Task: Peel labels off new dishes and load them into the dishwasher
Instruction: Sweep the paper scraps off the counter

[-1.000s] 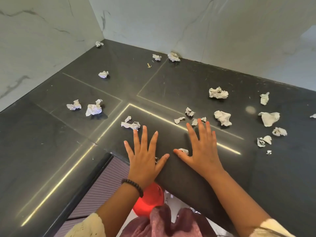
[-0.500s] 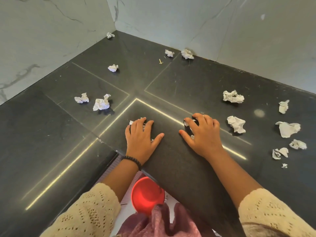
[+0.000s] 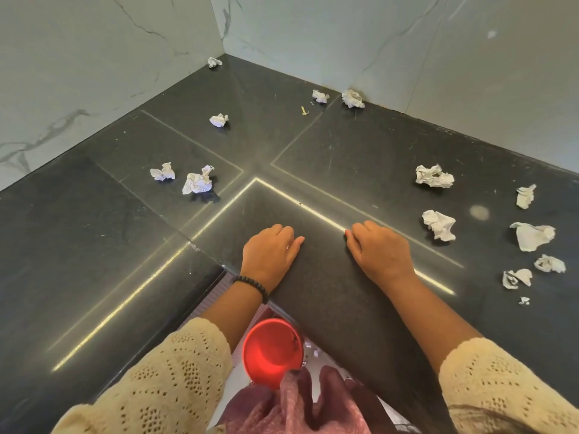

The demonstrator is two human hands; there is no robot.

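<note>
On the dark stone counter (image 3: 360,308) both my hands lie near the inner corner edge, fingers curled under. My left hand (image 3: 269,250) has a sliver of white paper showing between its fingers; it holds crumpled label scraps. My right hand (image 3: 379,247) is curled the same way, and the scraps that lay in front of it are no longer on the counter. Several crumpled white labels remain on the counter, such as one (image 3: 198,182) to the left and one (image 3: 438,224) to the right. No dishes or dishwasher are in view.
A red round bin (image 3: 271,352) stands on the floor below the counter corner, with small paper bits beside it. More paper balls lie along the right side (image 3: 534,235) and by the marble back wall (image 3: 352,98). A small yellow scrap (image 3: 303,111) lies near the back.
My hands went from flat with spread fingers to curled, raking in the scraps in front of them and drawing back toward the counter edge. Those scraps are gone from the surface.
</note>
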